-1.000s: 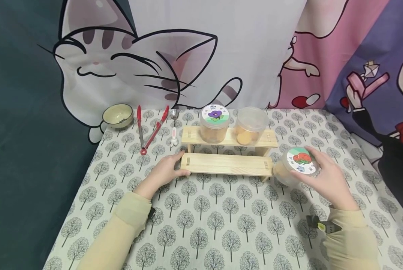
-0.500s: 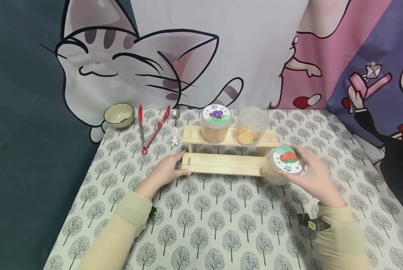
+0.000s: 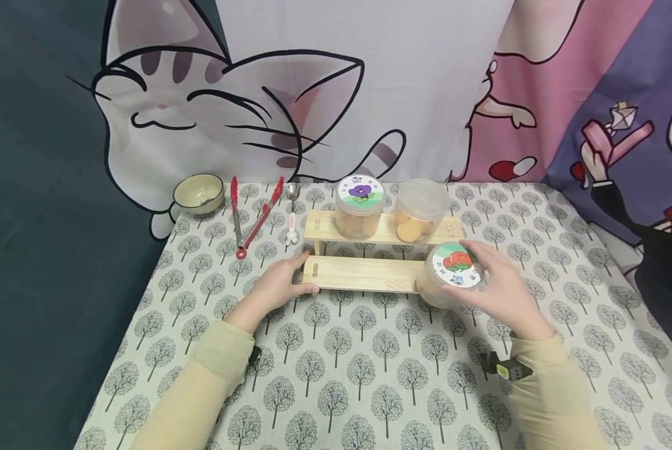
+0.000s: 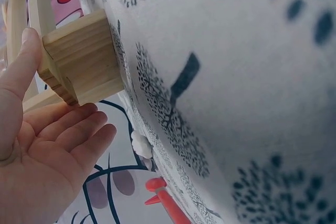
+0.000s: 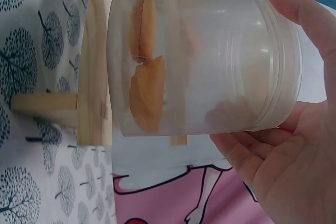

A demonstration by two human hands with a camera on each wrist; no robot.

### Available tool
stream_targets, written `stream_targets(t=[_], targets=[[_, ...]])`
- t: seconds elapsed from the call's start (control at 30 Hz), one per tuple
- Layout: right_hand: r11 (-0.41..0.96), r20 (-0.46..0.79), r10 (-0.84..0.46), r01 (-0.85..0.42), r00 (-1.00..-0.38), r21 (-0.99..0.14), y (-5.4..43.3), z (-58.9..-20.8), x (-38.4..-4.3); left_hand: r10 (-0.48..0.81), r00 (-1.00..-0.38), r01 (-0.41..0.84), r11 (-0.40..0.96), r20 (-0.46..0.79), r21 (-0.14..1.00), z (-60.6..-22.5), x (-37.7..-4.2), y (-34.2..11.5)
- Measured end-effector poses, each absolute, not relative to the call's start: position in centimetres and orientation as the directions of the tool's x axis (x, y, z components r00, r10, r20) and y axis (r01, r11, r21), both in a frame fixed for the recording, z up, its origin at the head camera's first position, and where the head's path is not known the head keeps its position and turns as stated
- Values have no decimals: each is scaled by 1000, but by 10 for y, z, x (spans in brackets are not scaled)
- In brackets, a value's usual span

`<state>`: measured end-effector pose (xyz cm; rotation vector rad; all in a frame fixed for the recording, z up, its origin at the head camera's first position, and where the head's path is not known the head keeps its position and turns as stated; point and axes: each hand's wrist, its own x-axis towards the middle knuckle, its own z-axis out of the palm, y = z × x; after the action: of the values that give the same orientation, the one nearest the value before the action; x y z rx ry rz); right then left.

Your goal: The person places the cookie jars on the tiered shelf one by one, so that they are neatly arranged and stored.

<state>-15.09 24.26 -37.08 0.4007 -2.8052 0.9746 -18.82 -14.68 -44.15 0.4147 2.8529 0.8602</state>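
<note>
A two-step wooden rack (image 3: 369, 274) stands mid-table. My right hand (image 3: 501, 290) grips a clear jar of biscuits with a red-fruit lid (image 3: 454, 267), held just above the right end of the lower step; the right wrist view shows the jar (image 5: 205, 61) in my palm, over the wooden rack (image 5: 97, 77). My left hand (image 3: 279, 282) rests with straight fingers against the rack's left end, thumb on the wood (image 4: 79, 56). On the upper step stand a jar with a purple-flower lid (image 3: 359, 205) and a jar with a plain clear lid (image 3: 420, 209).
Red tongs (image 3: 249, 215), a small spoon (image 3: 292, 212) and a pale bowl (image 3: 198, 192) lie at the back left. A tree-print cloth (image 3: 369, 369) covers the table, with cartoon curtains behind. The table's left edge drops to a dark floor.
My right hand has carried the red-fruit jar leftward from beside the rack to over the lower step's right end. The left hand has stayed at the rack's left end.
</note>
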Motion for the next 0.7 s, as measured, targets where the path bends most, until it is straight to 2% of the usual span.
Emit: stream_targets(t=[0.7], targets=[[687, 182, -271, -322, -945, -652, 203, -372, -159, 301, -953, 227, 797, -43, 560, -441, -189, -146]])
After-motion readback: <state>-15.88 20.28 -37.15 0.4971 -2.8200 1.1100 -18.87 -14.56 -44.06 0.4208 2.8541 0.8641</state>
